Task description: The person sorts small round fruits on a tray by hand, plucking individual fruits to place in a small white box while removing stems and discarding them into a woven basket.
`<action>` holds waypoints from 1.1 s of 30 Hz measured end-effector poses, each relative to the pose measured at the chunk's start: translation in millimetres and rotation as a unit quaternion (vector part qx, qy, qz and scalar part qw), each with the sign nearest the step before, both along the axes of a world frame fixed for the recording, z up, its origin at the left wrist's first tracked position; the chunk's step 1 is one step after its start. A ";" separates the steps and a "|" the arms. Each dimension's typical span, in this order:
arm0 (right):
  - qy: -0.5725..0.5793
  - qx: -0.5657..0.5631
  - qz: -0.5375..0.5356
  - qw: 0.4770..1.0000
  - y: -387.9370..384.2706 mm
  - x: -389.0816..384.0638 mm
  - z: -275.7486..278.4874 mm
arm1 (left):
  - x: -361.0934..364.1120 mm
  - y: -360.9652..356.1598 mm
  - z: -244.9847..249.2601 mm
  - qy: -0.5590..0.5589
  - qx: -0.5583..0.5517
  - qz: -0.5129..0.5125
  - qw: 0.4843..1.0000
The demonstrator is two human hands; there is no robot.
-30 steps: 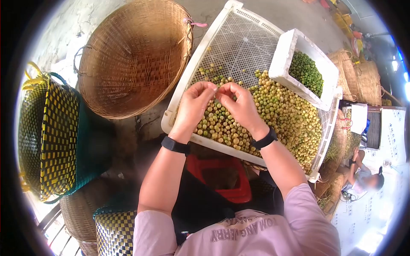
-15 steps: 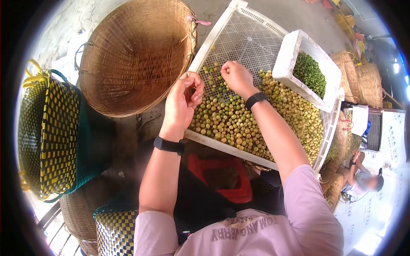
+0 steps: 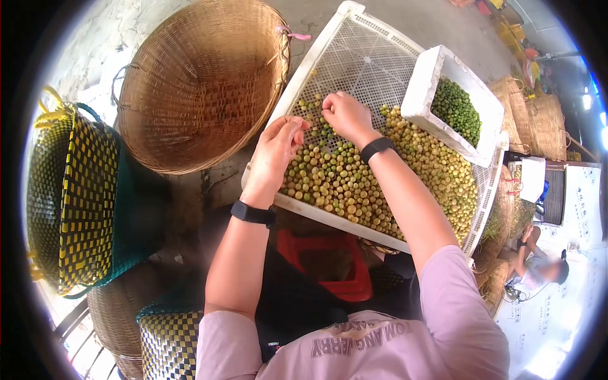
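1. Left hand [image 3: 277,147], centre: grip curled closed, contents unclear.
2. Right hand [image 3: 348,118], upper centre: grip pinched closed, contents hidden.
3. Fruit [image 3: 339,180] lies in tray [image 3: 342,223], centre to right.

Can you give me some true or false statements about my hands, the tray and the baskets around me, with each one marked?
The white box holds small green fruit. True.
The left hand is inside the white box. False: it is by the left edge of the tray, away from the box.
Yellowish fruit lies loose in the tray. True.
The big round basket is heaped with fruit. False: its woven inside shows bare.
The stool is blue. False: it is red.
The right hand is over the tray. True.
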State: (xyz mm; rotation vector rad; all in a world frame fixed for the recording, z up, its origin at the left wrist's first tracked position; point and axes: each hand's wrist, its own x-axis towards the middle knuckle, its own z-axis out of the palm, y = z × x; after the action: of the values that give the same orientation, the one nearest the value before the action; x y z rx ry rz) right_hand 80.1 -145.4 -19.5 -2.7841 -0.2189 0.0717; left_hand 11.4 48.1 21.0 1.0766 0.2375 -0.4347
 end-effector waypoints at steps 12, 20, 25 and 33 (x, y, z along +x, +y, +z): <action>0.284 0.609 -0.061 0.738 5.1 -56.7 52.3 | -5.5 -13.6 0.6 0.039 -0.019 -0.086 0.995; 0.295 0.636 -0.091 0.707 2.1 -87.8 54.7 | -12.4 -14.1 -0.2 0.000 -0.004 -0.142 0.990; 0.215 0.577 -0.077 0.784 8.1 -96.2 54.6 | -15.0 -18.6 -10.1 -0.073 0.099 -0.141 0.982; 0.255 0.617 -0.074 0.741 17.5 -87.8 47.6 | -14.0 -16.8 -9.9 -0.069 0.041 -0.085 0.993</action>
State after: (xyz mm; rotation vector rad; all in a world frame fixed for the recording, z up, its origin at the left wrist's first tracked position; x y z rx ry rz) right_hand -7.7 -127.9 28.1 -1.3507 0.0955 0.4540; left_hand -2.6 31.3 11.1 1.2065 0.0409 -0.5038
